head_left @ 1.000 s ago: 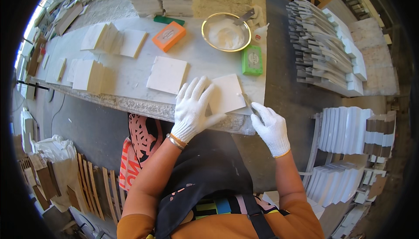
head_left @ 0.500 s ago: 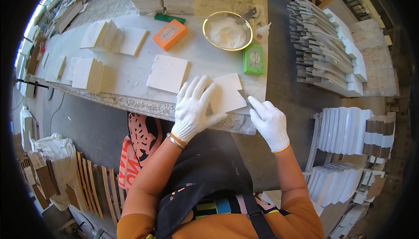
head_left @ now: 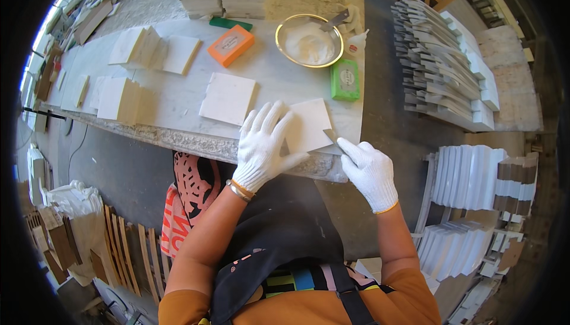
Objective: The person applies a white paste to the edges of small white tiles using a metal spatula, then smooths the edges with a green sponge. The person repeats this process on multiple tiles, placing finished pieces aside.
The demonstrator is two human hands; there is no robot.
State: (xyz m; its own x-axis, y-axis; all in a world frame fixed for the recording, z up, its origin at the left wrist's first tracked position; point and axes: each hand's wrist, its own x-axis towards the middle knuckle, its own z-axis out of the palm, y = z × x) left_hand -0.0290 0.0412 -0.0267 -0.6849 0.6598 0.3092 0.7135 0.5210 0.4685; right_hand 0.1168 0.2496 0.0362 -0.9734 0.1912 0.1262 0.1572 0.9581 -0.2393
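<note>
White-gloved hands at work on a square tile, thin blade at its edge.

Down at the near edge of the stone table (head_left: 172, 108), the left hand (head_left: 265, 145) lies palm down, fingers lightly spread, covering the left side of the white tile (head_left: 311, 125), thumb angled along its near edge; how hard it presses, I cannot tell. Over comes the right hand (head_left: 369, 170), curled and pinching a scraper (head_left: 331, 135), forefinger laid along it, blade right at the tile's right edge! A second tile (head_left: 228, 98) sits just left of the left fingertips; beyond, a gold-rimmed bowl (head_left: 290, 25) of white filler, a green box (head_left: 345, 79) and an orange box (head_left: 231, 46).
</note>
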